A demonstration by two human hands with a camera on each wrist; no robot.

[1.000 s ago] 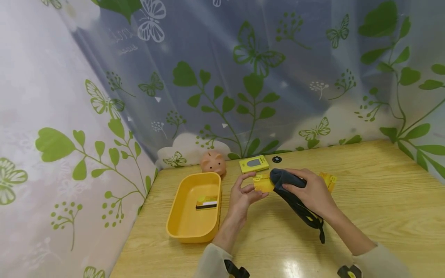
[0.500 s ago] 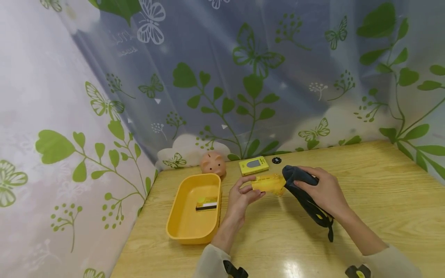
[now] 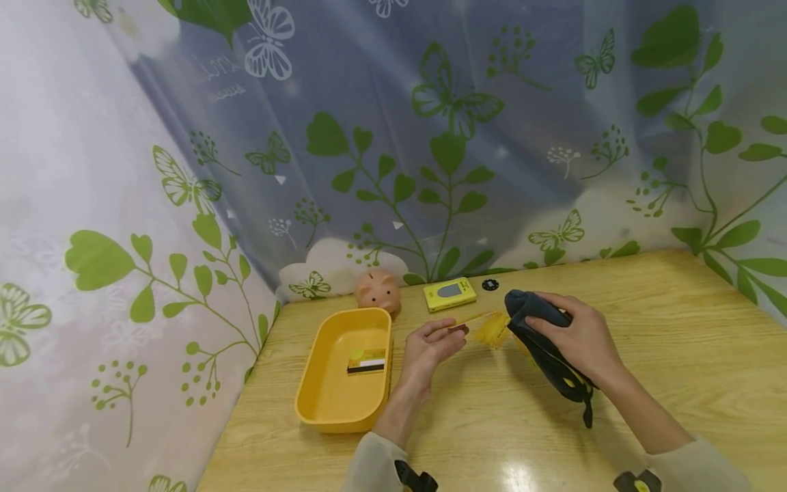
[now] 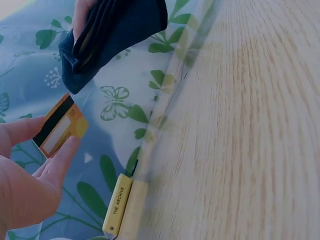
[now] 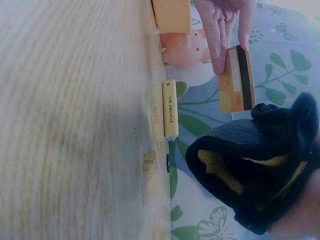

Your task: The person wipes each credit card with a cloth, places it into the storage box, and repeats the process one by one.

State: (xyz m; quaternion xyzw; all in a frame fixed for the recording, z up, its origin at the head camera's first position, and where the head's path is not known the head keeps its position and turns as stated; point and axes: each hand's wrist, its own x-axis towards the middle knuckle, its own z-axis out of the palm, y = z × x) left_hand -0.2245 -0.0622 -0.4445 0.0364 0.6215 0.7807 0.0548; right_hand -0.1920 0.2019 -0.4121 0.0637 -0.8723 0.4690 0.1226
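Observation:
Between the fingertips and thumb of my left hand (image 3: 432,347) is a yellow bank card (image 4: 62,125). Its black stripe shows in both wrist views, while the head view catches it nearly edge-on. My right hand (image 3: 581,338) grips a dark blue fabric pouch (image 3: 537,328), tilted with its upper end toward the left hand. A yellow lining (image 5: 220,172) shows inside the pouch's opening in the right wrist view. The card is apart from the pouch in the head view. Beneath the hands, a yellow patterned card (image 3: 494,330) shows at the table, partly hidden by the pouch.
A yellow bin (image 3: 335,403) stands at left, with a striped card (image 3: 367,361) inside. Behind it sits a pink piggy bank (image 3: 377,292). Near the curtain lie a yellow box (image 3: 449,294), lettered THE ARCHIVE, and a small black disc (image 3: 490,284).
My right hand and the pouch have shifted right, away from the left hand. The card that overlapped the pouch is now apart from it and turned edge-on.

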